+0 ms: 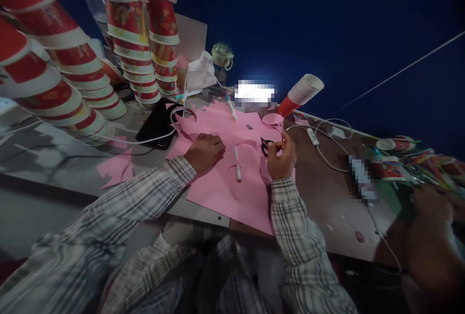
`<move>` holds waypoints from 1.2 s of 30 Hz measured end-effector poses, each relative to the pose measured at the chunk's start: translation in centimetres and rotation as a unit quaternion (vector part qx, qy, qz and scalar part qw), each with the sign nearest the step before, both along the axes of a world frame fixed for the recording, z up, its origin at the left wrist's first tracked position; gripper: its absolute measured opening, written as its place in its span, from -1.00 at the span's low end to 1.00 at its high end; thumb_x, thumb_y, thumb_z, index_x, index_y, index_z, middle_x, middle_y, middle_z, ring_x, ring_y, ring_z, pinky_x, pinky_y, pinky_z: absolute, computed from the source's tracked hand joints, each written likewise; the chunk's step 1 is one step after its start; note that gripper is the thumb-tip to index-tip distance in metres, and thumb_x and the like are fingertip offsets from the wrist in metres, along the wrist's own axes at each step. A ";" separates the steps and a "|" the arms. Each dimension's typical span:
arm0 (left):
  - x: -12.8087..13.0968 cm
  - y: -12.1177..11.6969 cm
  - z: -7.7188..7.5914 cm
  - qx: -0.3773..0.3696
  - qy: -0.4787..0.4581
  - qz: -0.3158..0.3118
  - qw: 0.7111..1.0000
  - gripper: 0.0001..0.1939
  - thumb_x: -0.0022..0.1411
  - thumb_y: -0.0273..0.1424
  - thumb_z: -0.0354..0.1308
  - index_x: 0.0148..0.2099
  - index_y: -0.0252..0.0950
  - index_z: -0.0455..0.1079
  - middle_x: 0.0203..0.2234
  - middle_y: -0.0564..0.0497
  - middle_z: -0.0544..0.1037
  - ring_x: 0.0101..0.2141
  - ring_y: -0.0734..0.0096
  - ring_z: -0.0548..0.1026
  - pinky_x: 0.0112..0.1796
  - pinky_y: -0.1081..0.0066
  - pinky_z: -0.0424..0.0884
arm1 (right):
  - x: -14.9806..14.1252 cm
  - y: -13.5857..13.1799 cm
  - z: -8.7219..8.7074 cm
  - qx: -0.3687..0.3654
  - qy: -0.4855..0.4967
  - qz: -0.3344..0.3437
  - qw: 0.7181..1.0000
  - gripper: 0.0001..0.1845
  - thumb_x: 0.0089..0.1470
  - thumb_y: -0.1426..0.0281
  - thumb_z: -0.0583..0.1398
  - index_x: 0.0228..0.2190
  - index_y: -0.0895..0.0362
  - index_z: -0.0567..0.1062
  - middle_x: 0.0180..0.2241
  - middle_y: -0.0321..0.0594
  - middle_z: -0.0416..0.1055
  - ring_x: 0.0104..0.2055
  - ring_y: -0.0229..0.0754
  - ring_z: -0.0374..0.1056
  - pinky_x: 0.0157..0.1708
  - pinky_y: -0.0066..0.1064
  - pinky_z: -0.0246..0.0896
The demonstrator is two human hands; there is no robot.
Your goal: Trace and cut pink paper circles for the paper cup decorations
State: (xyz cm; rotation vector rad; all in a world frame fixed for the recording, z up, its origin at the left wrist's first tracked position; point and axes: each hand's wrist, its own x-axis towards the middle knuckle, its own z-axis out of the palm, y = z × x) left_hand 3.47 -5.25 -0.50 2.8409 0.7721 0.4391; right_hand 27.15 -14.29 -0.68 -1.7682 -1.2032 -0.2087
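Note:
Pink paper sheets (225,197) lie spread in front of me, overlapping, with jagged cut edges. On their left side rests my left hand (205,153), fingers curled and closed; whatever might be under them is hidden. My right hand (282,156) is at the right side of the paper, closed on the black handle of a pair of scissors (265,147); the blades are hard to make out. Between my hands, a white marker (238,171) lies on the paper. Farther back on the sheets is another marker (231,108). A round pink paper piece (272,119) sits near the right hand.
Tall stacks of red and white paper cups (140,47) stand left. Another cup stack (300,93) leans at the back. A black phone (154,127), a roll of tape (183,116), pink scraps (118,166) and white cables (327,159) lie around. Another person's arm (432,236) is at right.

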 end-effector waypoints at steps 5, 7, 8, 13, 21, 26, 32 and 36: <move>-0.2 0.2 -0.3 -0.017 -0.022 0.017 0.999 -0.43 0.17 0.09 0.19 -0.06 -0.32 0.47 -0.09 -0.17 0.46 -0.11 0.09 0.39 -0.04 0.12 0.26 | -0.1 0.0 -0.1 0.004 0.004 0.017 1.000 -0.56 0.07 0.25 0.12 -0.08 0.26 0.45 -0.51 -0.27 0.38 -0.41 -0.16 0.31 -0.10 -0.15 0.26; -0.2 0.0 -0.3 -0.021 -0.011 0.022 0.999 -0.33 0.09 0.16 0.21 -0.04 -0.34 0.46 -0.06 -0.20 0.44 -0.06 0.03 0.37 -0.01 0.09 0.24 | -0.1 0.0 -0.1 -0.002 -0.001 0.022 1.000 -0.56 0.07 0.26 0.12 -0.07 0.26 0.45 -0.51 -0.27 0.39 -0.42 -0.16 0.32 -0.12 -0.16 0.27; -0.2 -0.1 -0.3 -0.021 -0.004 0.024 0.999 -0.34 0.09 0.14 0.22 -0.05 -0.35 0.46 -0.06 -0.21 0.43 -0.05 0.02 0.36 -0.01 0.09 0.24 | -0.2 -0.1 -0.1 -0.006 -0.003 0.026 1.000 -0.56 0.07 0.26 0.12 -0.06 0.25 0.45 -0.51 -0.27 0.40 -0.42 -0.16 0.32 -0.14 -0.17 0.28; -0.2 -0.2 0.1 -0.002 -0.005 0.021 1.000 -0.59 0.23 -0.09 0.21 -0.09 -0.34 0.47 -0.11 -0.18 0.48 -0.09 0.06 0.40 -0.02 0.09 0.26 | -0.7 -0.5 0.3 -0.035 0.007 0.094 0.995 -0.62 0.11 0.23 0.12 -0.13 0.19 0.51 -0.50 -0.26 0.41 -0.40 -0.16 0.36 -0.28 -0.27 0.32; -0.2 0.6 0.2 -0.005 -0.097 0.063 0.993 -0.73 0.38 -0.32 0.00 -0.10 -0.35 0.46 -0.15 -0.16 0.55 -0.13 0.15 0.47 0.01 0.10 0.34 | -4.9 -1.0 0.6 -0.213 -0.074 0.210 0.951 -0.53 0.05 0.25 0.19 -0.04 0.24 0.50 -0.53 -0.23 0.47 -0.44 -0.12 0.38 -0.29 -0.26 0.26; -0.3 1.3 0.3 -0.042 -0.182 0.097 0.978 -0.75 0.39 -0.34 -0.06 -0.07 -0.32 0.40 -0.14 -0.13 0.54 -0.08 0.23 0.48 0.01 0.19 0.41 | -6.3 -1.2 0.6 -0.287 -0.161 0.218 0.919 -0.41 0.02 0.33 0.18 0.09 0.28 0.43 -0.34 -0.03 0.56 -0.31 -0.02 0.42 -0.21 -0.21 0.24; -0.1 0.3 1.0 -0.016 -0.235 0.060 0.970 -0.67 0.44 -0.26 -0.08 0.00 -0.36 0.40 -0.08 -0.20 0.51 -0.02 0.21 0.45 0.06 0.16 0.39 | -2.2 -0.7 0.4 -0.135 0.103 0.097 0.981 -0.51 0.05 0.34 0.06 -0.01 0.21 0.51 -0.52 -0.27 0.39 -0.57 -0.24 0.20 -0.48 -0.36 0.19; 0.3 -1.1 0.8 -0.009 -0.136 -0.080 0.987 -0.71 0.38 -0.28 0.03 0.01 -0.29 0.46 -0.01 -0.20 0.51 0.03 0.15 0.42 0.13 0.05 0.30 | 1.5 -0.3 1.2 0.101 0.258 -0.037 0.960 -0.63 0.03 0.31 0.11 -0.18 0.17 0.55 -0.42 -0.26 0.38 -0.59 -0.35 0.08 -0.63 -0.47 0.02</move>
